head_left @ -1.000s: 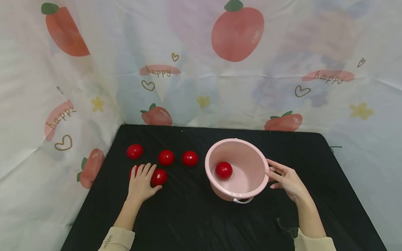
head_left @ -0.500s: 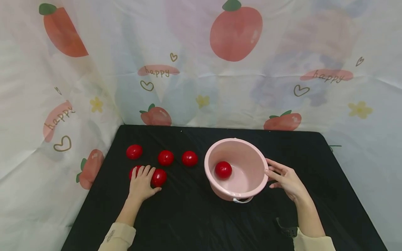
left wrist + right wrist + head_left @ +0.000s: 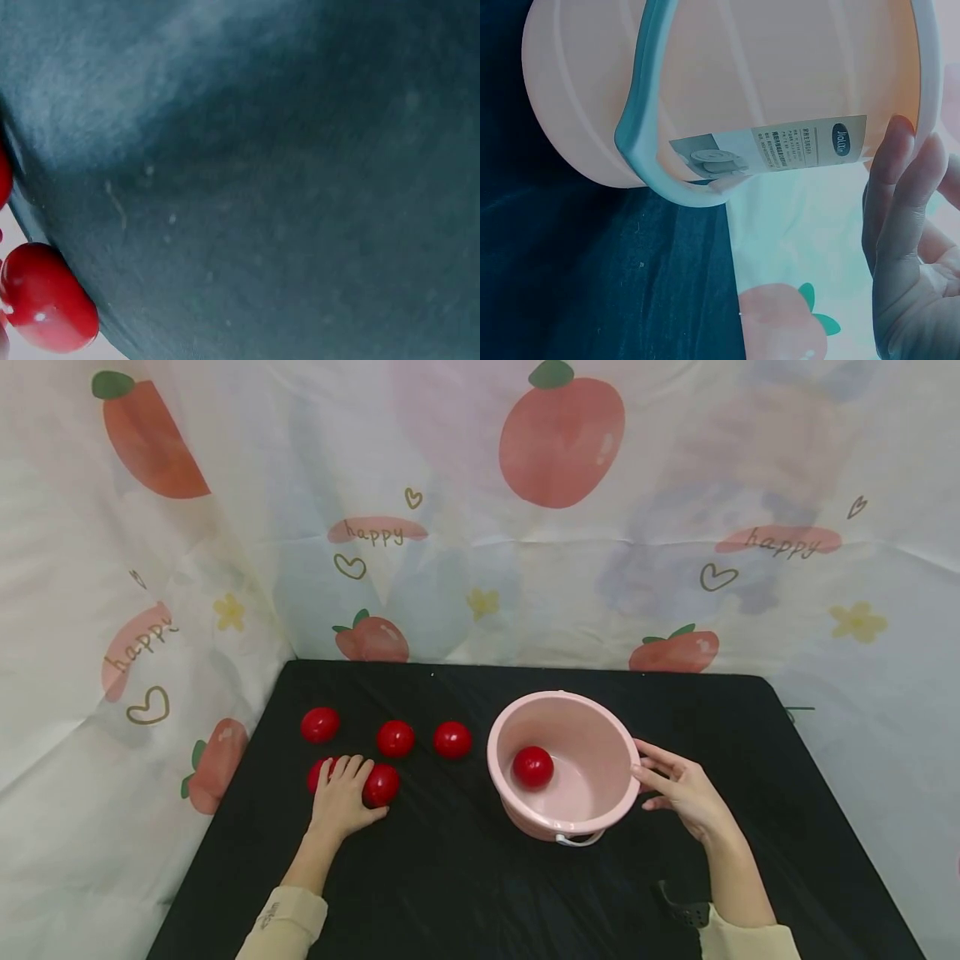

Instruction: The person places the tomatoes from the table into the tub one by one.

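Note:
My left hand (image 3: 343, 800) bends over a red ball (image 3: 381, 785), thumb on its near side and fingers across its left. A second red ball (image 3: 313, 774) shows partly from behind those fingers. In the left wrist view, one red ball (image 3: 49, 300) appears at the lower left corner, and the fingers lie out of sight. A pink bucket (image 3: 508, 810) stands right of the balls, with one red ball (image 3: 533, 767) inside it. My right hand (image 3: 688, 793) pinches the bucket's right rim; the right wrist view has thumb and fingertips (image 3: 898, 142) at that rim.
Behind the left hand lie three more red balls: one at far left (image 3: 320, 725), one in the middle (image 3: 395, 738) and one nearer the bucket (image 3: 452, 740). A handle (image 3: 579, 841) hangs at the bucket's front. Printed curtain (image 3: 450, 585) borders the black table (image 3: 480, 893).
My left hand has shifted slightly right together with the red ball, showing more of the ball to its left. The right hand stays at the bucket's rim.

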{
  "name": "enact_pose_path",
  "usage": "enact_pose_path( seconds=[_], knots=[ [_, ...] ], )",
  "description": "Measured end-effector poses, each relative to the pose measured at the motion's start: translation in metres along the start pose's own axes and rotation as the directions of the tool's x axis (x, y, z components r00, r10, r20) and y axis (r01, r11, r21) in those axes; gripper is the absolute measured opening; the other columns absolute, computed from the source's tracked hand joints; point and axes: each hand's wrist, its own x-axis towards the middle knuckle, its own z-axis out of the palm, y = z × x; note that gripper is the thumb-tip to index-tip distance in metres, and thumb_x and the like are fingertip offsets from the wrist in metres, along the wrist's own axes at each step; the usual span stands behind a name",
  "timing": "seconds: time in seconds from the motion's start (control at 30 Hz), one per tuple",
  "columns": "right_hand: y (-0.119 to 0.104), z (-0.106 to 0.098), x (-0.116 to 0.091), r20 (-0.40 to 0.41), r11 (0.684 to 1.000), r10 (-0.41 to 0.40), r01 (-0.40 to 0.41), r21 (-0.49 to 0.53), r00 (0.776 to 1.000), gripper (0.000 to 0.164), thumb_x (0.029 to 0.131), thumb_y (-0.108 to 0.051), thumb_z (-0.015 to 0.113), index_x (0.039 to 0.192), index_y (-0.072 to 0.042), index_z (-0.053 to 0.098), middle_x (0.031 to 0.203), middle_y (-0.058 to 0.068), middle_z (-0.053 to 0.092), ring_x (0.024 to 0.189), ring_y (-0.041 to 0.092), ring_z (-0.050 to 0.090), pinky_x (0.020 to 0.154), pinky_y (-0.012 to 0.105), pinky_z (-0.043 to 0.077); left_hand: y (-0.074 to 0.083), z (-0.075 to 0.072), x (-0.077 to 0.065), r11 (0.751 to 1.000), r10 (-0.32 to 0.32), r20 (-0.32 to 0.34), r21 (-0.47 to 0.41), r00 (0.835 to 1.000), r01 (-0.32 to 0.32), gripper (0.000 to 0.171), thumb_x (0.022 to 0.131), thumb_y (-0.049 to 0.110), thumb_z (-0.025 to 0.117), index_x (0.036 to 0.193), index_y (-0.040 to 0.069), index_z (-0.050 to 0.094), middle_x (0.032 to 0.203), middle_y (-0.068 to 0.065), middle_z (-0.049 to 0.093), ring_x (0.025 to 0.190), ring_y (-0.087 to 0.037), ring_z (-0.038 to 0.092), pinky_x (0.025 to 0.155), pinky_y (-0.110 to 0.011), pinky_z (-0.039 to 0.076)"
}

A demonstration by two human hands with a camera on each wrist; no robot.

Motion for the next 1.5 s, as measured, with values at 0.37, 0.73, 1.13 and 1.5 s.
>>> enact_pose_path(
  seconds=[0.37, 0.73, 1.13, 1.5],
  knots=[
    [0.0, 0.0, -0.001, -0.003, 1.0, 0.005, -0.005, 0.005, 1.0, 0.062, 0.088, -0.017, 0.061, 0.138, 0.006, 0.032, 0.089, -0.005, 0.061, 0.073, 0.009, 0.063, 0.057, 0.026, 0.053, 0.034, -0.026, 0.028, 0.988, 0.148, -0.165, 0.061, 0.975, -0.14, 0.07, 0.06, 0.052, 0.068, 0.116, 0.012, 0.054, 0.115, -0.007, 0.052, 0.105, -0.027, 0.044, 0.093, -0.047, 0.032],
    [0.001, 0.001, 0.0, 0.003, 1.0, -0.014, 0.014, 0.021, 1.0, 0.061, 0.088, -0.014, 0.061, 0.137, 0.008, 0.031, 0.088, -0.006, 0.061, 0.071, 0.008, 0.062, 0.055, 0.026, 0.052, 0.086, -0.088, 0.07, 0.96, 0.276, -0.282, 0.126, 0.919, -0.249, 0.069, 0.058, 0.053, 0.068, 0.113, 0.015, 0.053, 0.113, -0.006, 0.053, 0.103, -0.025, 0.046, 0.091, -0.044, 0.035],
    [-0.001, 0.001, 0.0, 0.001, 1.0, -0.01, 0.01, 0.014, 1.0, 0.061, 0.088, -0.014, 0.06, 0.137, 0.008, 0.032, 0.088, -0.004, 0.059, 0.071, 0.009, 0.062, 0.055, 0.026, 0.053, 0.144, -0.111, 0.103, 0.907, 0.419, -0.238, 0.161, 0.876, -0.39, 0.069, 0.064, 0.058, 0.063, 0.118, 0.017, 0.051, 0.118, -0.003, 0.051, 0.108, -0.021, 0.044, 0.093, -0.043, 0.035],
    [-0.001, 0.001, -0.001, 0.0, 0.999, 0.001, -0.001, 0.036, 1.0, 0.061, 0.088, -0.014, 0.061, 0.137, 0.008, 0.031, 0.088, -0.006, 0.06, 0.071, 0.008, 0.062, 0.055, 0.026, 0.053, 0.199, -0.092, 0.117, 0.83, 0.54, -0.055, 0.198, 0.84, -0.521, 0.072, 0.067, 0.063, 0.059, 0.126, 0.024, 0.046, 0.122, 0.004, 0.046, 0.113, -0.015, 0.039, 0.098, -0.039, 0.03]
  ],
)
